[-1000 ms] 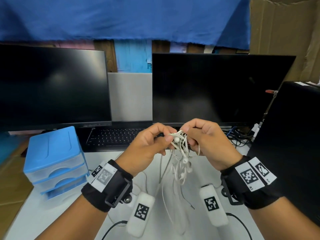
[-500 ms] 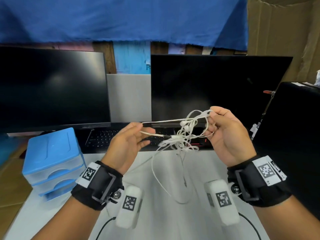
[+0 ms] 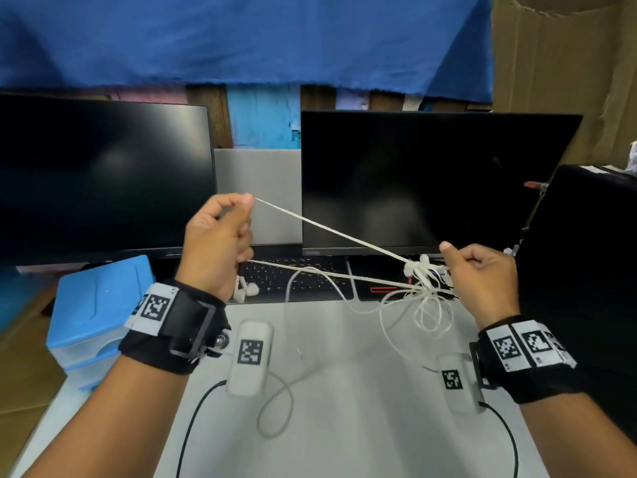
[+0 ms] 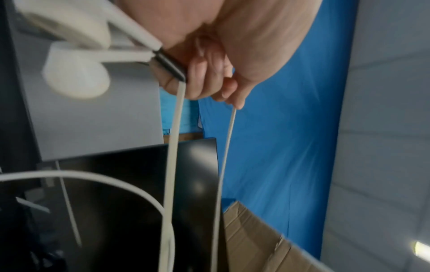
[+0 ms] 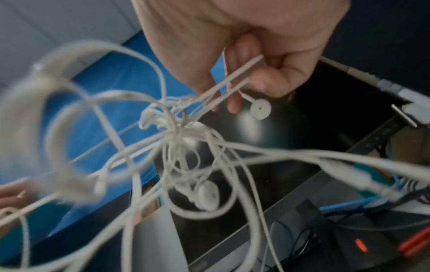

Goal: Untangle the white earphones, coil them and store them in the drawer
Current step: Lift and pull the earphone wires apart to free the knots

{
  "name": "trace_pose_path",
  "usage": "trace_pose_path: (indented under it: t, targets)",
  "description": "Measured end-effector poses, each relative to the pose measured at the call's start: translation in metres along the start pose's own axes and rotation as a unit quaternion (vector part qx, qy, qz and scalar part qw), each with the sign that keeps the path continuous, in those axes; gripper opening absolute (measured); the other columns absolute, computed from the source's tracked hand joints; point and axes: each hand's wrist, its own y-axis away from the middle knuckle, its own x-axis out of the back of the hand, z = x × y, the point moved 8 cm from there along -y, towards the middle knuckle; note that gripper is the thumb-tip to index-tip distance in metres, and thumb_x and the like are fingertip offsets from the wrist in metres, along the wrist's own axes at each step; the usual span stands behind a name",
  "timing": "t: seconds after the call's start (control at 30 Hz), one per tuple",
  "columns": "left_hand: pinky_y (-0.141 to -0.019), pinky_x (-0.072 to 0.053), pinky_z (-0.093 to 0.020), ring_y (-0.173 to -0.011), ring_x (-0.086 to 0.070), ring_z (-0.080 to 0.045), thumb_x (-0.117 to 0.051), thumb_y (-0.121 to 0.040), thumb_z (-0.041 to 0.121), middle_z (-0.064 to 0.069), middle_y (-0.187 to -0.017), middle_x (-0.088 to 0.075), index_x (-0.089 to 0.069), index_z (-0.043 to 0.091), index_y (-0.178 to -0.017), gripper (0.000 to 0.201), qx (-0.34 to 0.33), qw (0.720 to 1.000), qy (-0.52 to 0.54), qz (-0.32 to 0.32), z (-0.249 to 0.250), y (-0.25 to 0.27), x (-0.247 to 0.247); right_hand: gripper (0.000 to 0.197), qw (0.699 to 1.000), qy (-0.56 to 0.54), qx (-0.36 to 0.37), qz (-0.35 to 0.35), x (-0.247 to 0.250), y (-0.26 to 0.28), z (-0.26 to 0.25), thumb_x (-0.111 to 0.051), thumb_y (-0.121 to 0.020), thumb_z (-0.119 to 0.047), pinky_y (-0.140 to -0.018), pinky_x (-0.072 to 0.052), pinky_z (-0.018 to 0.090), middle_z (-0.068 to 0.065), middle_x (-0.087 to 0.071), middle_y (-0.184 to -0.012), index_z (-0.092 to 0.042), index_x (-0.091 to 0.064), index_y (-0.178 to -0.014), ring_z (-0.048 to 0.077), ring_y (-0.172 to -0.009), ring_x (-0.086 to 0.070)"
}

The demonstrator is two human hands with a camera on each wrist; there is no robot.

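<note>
Left hand (image 3: 220, 243): raised, thumb and fingers pinching taut strands of the white earphones (image 3: 344, 236); right hand (image 3: 482, 274): curled around the cord beside the knot (image 3: 418, 270), both above the surface (image 3: 344, 426). Risk: pulling apart may cinch the knot tighter, strain the thin cord, or snag loose loops (image 3: 431, 315).

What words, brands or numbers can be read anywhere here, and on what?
None can be read.
Right monitor: a small logo on its lower bezel, too small to read.
Keyboard: key legends blurred.
Wristbands and white pods: square black-and-white code patterns only, no words.
</note>
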Motion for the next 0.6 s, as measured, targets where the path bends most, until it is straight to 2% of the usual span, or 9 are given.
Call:
trace_pose_path:
  t: [0.07, 0.13, 0.23, 0.3, 0.4, 0.47, 0.5, 0.53, 0.6]
  targets:
    - [-0.038, -0.026, -0.018, -0.04, -0.025, -0.006, -0.058, -0.097, 0.017, 0.006, -0.053, -0.035, -0.057, 0.016, -0.085, 0.012, 0.0, 0.998, -0.055, -0.03, -0.004, 0.003, -0.005, 0.045, 1.0, 0.022, 0.01, -0.012, 0.004, -0.001, -0.004, -0.07, -0.083, -0.05, -0.075, -0.05, 0.029, 0.001, -0.06, -0.056, -0.013, -0.062, -0.059, 0.022, -0.065, -0.061]
    - [-0.041, -0.037, -0.019, -0.039, -0.028, -0.006, -0.057, -0.097, 0.022, 0.006, -0.051, -0.035, -0.058, 0.014, -0.086, 0.013, 0.007, 0.994, -0.093, -0.055, -0.006, 0.006, -0.012, 0.048, 0.994, 0.083, 0.01, -0.074, -0.002, -0.001, -0.006, -0.068, -0.076, -0.065, -0.082, -0.051, 0.034, -0.005, -0.066, -0.069, -0.019, -0.067, -0.065, 0.017, -0.079, -0.064]
    - [-0.049, -0.049, -0.026, -0.038, -0.034, -0.009, -0.055, -0.098, 0.027, 0.005, -0.05, -0.04, -0.059, 0.017, -0.086, 0.017, 0.049, 0.987, -0.1, -0.117, -0.01, 0.014, -0.035, 0.058, 0.959, 0.193, 0.009, -0.207, -0.025, 0.012, -0.011, -0.066, -0.062, -0.078, -0.088, -0.052, 0.037, -0.011, -0.068, -0.092, -0.029, -0.072, -0.093, 0.011, -0.091, -0.064]
    - [-0.049, -0.05, -0.027, -0.039, -0.035, -0.009, -0.056, -0.098, 0.027, 0.005, -0.051, -0.041, -0.063, 0.017, -0.087, 0.016, 0.062, 0.975, -0.121, -0.175, -0.013, 0.023, -0.057, 0.066, 0.937, 0.17, 0.037, -0.303, -0.049, 0.031, -0.027, -0.073, -0.061, -0.072, -0.094, -0.049, 0.033, -0.013, -0.063, -0.11, -0.032, -0.068, -0.113, 0.005, -0.105, -0.058]
    - [-0.045, -0.043, -0.022, -0.041, -0.034, -0.01, -0.058, -0.096, 0.025, 0.004, -0.05, -0.042, -0.069, 0.013, -0.094, 0.016, 0.048, 0.954, -0.173, -0.24, -0.01, 0.035, -0.086, 0.052, 0.888, -0.014, 0.064, -0.455, -0.091, 0.081, -0.069, -0.079, -0.079, -0.035, -0.097, -0.046, 0.022, -0.013, -0.064, -0.125, -0.026, -0.062, -0.127, 0.001, -0.121, -0.057]
    - [-0.042, -0.038, -0.02, -0.04, -0.035, -0.009, -0.061, -0.095, 0.024, 0.004, -0.049, -0.043, -0.07, 0.008, -0.097, 0.019, 0.032, 0.946, -0.197, -0.253, -0.003, 0.038, -0.095, 0.036, 0.858, -0.143, 0.04, -0.493, -0.108, 0.101, -0.085, -0.069, -0.088, -0.008, -0.091, -0.052, 0.025, 0.003, -0.072, -0.112, -0.008, -0.063, -0.124, 0.017, -0.108, -0.068]
    - [-0.041, -0.037, -0.02, -0.04, -0.036, -0.009, -0.062, -0.094, 0.024, 0.003, -0.049, -0.045, -0.071, 0.006, -0.097, 0.02, 0.029, 0.944, -0.206, -0.256, 0.001, 0.038, -0.095, 0.028, 0.853, -0.181, 0.033, -0.488, -0.112, 0.103, -0.092, -0.065, -0.091, -0.003, -0.086, -0.055, 0.028, 0.011, -0.074, -0.099, 0.0, -0.064, -0.118, 0.023, -0.094, -0.071]
    - [-0.041, -0.037, -0.02, -0.041, -0.038, -0.009, -0.062, -0.093, 0.024, 0.003, -0.05, -0.047, -0.071, 0.007, -0.096, 0.02, 0.03, 0.943, -0.21, -0.255, 0.004, 0.037, -0.093, 0.023, 0.855, -0.194, 0.033, -0.479, -0.112, 0.102, -0.097, -0.064, -0.091, -0.003, -0.08, -0.055, 0.03, 0.013, -0.072, -0.084, 0.005, -0.064, -0.113, 0.025, -0.08, -0.07]
    - [-0.045, -0.042, -0.02, -0.045, -0.046, -0.011, -0.063, -0.092, 0.024, 0.001, -0.055, -0.053, -0.072, 0.011, -0.091, 0.015, 0.036, 0.946, -0.2, -0.251, 0.013, 0.035, -0.087, 0.021, 0.851, -0.206, 0.043, -0.482, -0.11, 0.101, -0.11, -0.07, -0.087, -0.005, -0.068, -0.053, 0.03, 0.008, -0.063, -0.067, -0.002, -0.066, -0.107, 0.022, -0.063, -0.061]
